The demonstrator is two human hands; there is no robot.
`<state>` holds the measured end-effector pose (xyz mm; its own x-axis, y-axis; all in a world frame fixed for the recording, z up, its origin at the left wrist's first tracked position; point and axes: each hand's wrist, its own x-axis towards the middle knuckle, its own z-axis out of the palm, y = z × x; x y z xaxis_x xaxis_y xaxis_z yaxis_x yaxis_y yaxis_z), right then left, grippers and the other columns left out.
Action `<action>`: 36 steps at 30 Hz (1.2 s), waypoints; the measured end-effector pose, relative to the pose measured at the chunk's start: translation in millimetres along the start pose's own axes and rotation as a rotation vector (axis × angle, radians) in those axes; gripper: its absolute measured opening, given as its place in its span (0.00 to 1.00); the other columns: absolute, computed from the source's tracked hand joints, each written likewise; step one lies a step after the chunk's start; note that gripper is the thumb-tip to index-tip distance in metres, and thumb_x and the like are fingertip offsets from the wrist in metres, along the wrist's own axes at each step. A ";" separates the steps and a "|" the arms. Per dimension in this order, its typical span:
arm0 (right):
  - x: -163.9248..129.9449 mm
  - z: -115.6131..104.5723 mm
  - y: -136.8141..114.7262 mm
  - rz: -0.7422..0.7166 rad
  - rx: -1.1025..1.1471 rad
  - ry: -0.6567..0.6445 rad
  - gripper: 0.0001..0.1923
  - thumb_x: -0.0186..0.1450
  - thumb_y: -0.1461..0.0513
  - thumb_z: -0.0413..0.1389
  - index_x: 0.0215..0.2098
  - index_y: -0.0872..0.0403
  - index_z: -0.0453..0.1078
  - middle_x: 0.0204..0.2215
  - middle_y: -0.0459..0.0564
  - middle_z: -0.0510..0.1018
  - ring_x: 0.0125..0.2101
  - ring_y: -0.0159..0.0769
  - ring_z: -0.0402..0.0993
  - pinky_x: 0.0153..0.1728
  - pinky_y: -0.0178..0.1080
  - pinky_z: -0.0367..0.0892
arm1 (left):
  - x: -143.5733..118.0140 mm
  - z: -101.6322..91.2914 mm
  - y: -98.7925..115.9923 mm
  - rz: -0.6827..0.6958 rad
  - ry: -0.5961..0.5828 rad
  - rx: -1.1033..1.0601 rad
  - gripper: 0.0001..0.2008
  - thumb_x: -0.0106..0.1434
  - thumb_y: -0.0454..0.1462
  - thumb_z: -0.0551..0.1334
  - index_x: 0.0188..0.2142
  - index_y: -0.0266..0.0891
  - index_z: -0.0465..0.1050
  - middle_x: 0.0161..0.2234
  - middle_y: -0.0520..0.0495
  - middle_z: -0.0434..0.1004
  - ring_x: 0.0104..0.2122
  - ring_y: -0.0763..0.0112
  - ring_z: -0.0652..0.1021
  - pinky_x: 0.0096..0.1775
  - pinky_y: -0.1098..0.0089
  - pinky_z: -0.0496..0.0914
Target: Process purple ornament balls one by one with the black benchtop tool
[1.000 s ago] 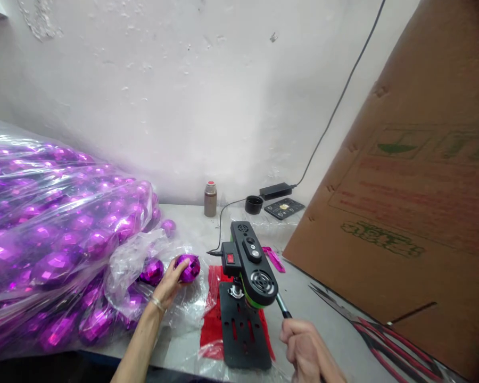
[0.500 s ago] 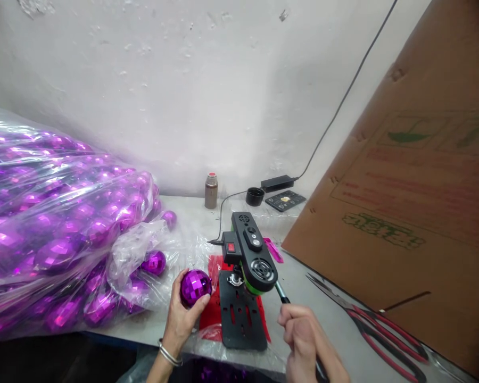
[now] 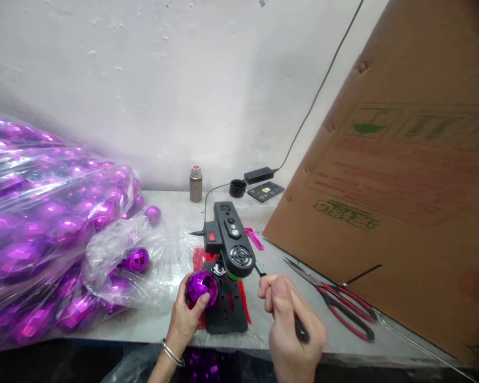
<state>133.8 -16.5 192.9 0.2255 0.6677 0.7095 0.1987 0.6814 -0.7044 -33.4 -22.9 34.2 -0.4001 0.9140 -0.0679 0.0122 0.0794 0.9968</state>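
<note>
My left hand (image 3: 186,311) is closed round a shiny purple faceted bauble (image 3: 203,288), held over the left edge of a black slotted base plate (image 3: 225,314). Above that plate juts the black head of a small press-like machine (image 3: 233,239) with round vents, a red switch and a green rim underneath. My right hand (image 3: 291,324) grips the machine's lever handle (image 3: 301,329), a metal rod with a black grip, to the right of the head. Red material (image 3: 244,303) lies under the base plate.
Left, a clear plastic bag (image 3: 56,213) bulges with purple baubles; a loose bauble (image 3: 153,215) lies beside it. Scissors (image 3: 339,300) with red-black handles lie right, by a large cardboard box (image 3: 383,159). Behind stand a bottle (image 3: 196,184), black cup (image 3: 238,188) and power adapter (image 3: 259,175).
My left hand has brought the bauble rightward relative to the machine, from beside the base plate to over its edge. My right hand stays on the lever. The whole view has shifted.
</note>
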 end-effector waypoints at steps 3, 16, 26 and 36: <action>3.7 -1.5 -2.9 0.013 -0.029 -0.023 0.23 0.79 0.62 0.50 0.24 0.52 0.61 0.20 0.43 0.66 0.23 0.30 0.66 0.25 0.34 0.62 | 1.3 4.5 0.7 -0.028 -0.024 -0.044 0.44 0.57 0.67 0.68 0.59 0.37 0.72 0.58 0.32 0.81 0.61 0.42 0.78 0.66 0.46 0.67; -3.6 -4.9 0.1 -0.020 -0.006 -0.078 0.18 0.78 0.69 0.48 0.29 0.52 0.60 0.23 0.41 0.65 0.24 0.26 0.66 0.26 0.32 0.62 | -4.5 16.0 -13.7 0.132 -0.074 0.174 0.41 0.57 0.53 0.72 0.64 0.37 0.67 0.61 0.31 0.78 0.64 0.38 0.75 0.66 0.40 0.67; -6.0 -7.1 1.1 -0.028 -0.008 -0.089 0.16 0.77 0.70 0.47 0.31 0.52 0.63 0.25 0.43 0.66 0.25 0.27 0.67 0.26 0.32 0.63 | -9.8 27.2 -24.4 0.524 -0.106 0.430 0.36 0.58 0.40 0.74 0.64 0.39 0.67 0.60 0.31 0.76 0.60 0.39 0.77 0.61 0.36 0.72; -7.3 -7.8 1.6 -0.039 -0.035 -0.074 0.16 0.77 0.70 0.48 0.32 0.52 0.63 0.25 0.43 0.67 0.25 0.27 0.67 0.26 0.31 0.64 | -2.2 45.1 -14.9 0.346 -0.177 0.318 0.35 0.52 0.40 0.76 0.59 0.40 0.71 0.53 0.37 0.81 0.52 0.43 0.82 0.56 0.44 0.77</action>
<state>139.9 -22.6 186.4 0.1457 0.6619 0.7353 0.2397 0.6975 -0.6753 8.7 -8.1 17.6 -0.1615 0.9595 0.2310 0.4063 -0.1486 0.9016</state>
